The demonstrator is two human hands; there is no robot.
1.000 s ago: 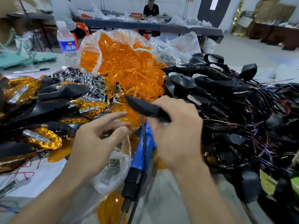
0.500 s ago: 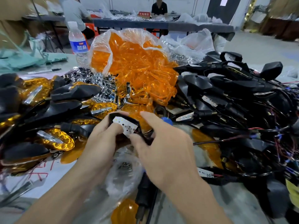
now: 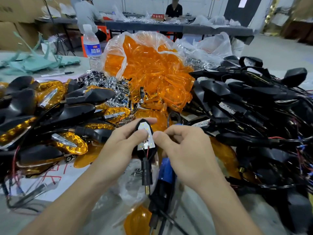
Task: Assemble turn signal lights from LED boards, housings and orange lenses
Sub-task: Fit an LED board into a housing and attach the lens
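Head view: looking down at two hands that are meeting above the near middle of the table (image 3: 194, 217)
Left hand (image 3: 122, 143): gripping the housing (image 3: 146, 172) from its left side; fingers are curling behind the shell; the thumb is pressing on the LED board (image 3: 150, 141)
Right hand (image 3: 184, 150): pinching the housing's right edge; the thumb tip is touching the rim beside the board; the other fingers are curling in above it
Housing: black; being held clear of the table between both hands; its open face is turning up toward the camera; its stem is pointing down toward the near edge
LED board: white; sitting inside the housing; thin red and black wires are running from its lower end toward the stem
Orange lenses (image 3: 152, 73): filling a clear plastic bag toward the middle of the far edge; some are spilling out in front of it
Wired housings (image 3: 254, 107): piling up along the right edge in a tangle of black and red wires
Finished lights (image 3: 67, 112): lying heaped along the left edge; black shells with orange lenses
Blue tool (image 3: 166, 172): lying under the right hand; handle pointing toward the near edge
Water bottle (image 3: 92, 48): standing upright near the far edge, left of the bag
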